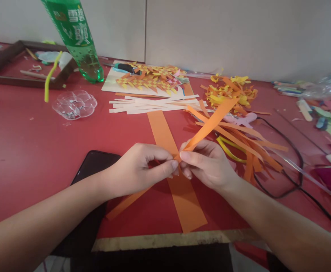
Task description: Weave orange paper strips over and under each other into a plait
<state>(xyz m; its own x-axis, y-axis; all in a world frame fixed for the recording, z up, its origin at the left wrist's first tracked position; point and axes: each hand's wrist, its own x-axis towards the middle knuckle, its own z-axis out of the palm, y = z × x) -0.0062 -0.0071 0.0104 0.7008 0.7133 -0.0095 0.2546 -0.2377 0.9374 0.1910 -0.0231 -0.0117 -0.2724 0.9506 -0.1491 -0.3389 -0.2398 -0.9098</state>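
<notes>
Between my two hands is a narrow orange paper strip point(210, 124), pinched near its middle. My left hand point(145, 166) grips it with thumb and forefinger, and one end slants down to the left beneath that hand. My right hand point(207, 162) pinches it close beside the left thumb; the other end rises up and to the right. Below them a wider orange paper strip point(182, 200) lies flat on the red table point(40, 151). The folded spot at the fingertips is partly hidden.
A black phone point(94, 166) lies under my left forearm. Farther back are a green bottle point(83, 45), a clear flower-shaped tray point(76, 104), white paper strips point(154, 104) and woven orange-yellow paper point(148, 79). Loose orange strips point(250, 143) and a black cable point(298, 170) lie right.
</notes>
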